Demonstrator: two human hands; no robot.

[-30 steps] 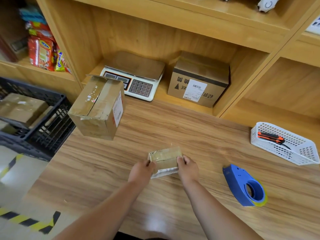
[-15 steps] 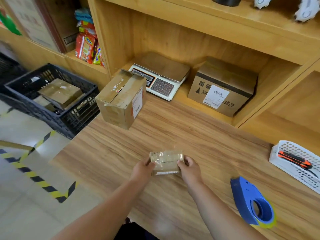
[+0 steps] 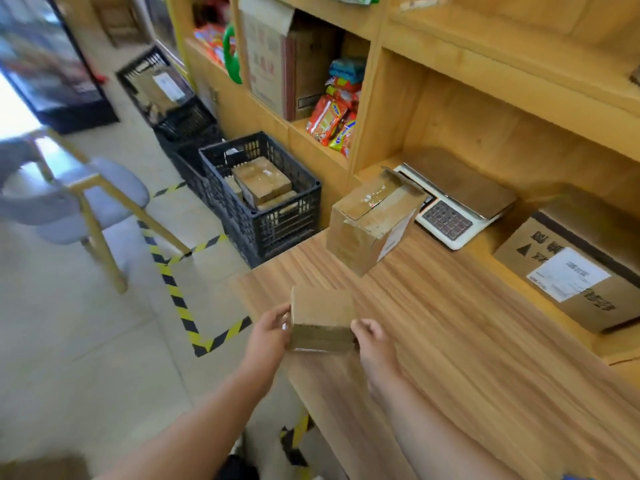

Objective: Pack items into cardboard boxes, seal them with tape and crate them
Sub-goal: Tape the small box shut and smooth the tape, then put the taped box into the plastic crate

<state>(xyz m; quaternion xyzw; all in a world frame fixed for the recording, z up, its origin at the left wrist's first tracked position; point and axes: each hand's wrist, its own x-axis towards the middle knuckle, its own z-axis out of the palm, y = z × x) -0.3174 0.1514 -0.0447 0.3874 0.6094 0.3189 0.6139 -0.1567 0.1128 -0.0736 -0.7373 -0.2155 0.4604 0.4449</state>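
A small taped cardboard box (image 3: 320, 318) is held between both hands just above the left end of the wooden table (image 3: 467, 358). My left hand (image 3: 268, 332) grips its left side and my right hand (image 3: 375, 342) grips its right side. A black plastic crate (image 3: 273, 223) stands on the floor beyond the table's left end, with several sealed cardboard boxes (image 3: 261, 181) inside. A larger cardboard box (image 3: 370, 220) with one raised flap sits on the table behind the small one.
A weighing scale (image 3: 457, 202) and a labelled carton (image 3: 575, 271) sit in the shelf recess. More black crates (image 3: 166, 95) line the floor farther back. A grey chair (image 3: 79, 202) stands at left. Yellow-black tape (image 3: 173, 289) marks the floor.
The view has swung left toward the crates. Both hands have carried the small box left to the table's end, lifted and turned it. The tape dispenser and white basket have left the view.
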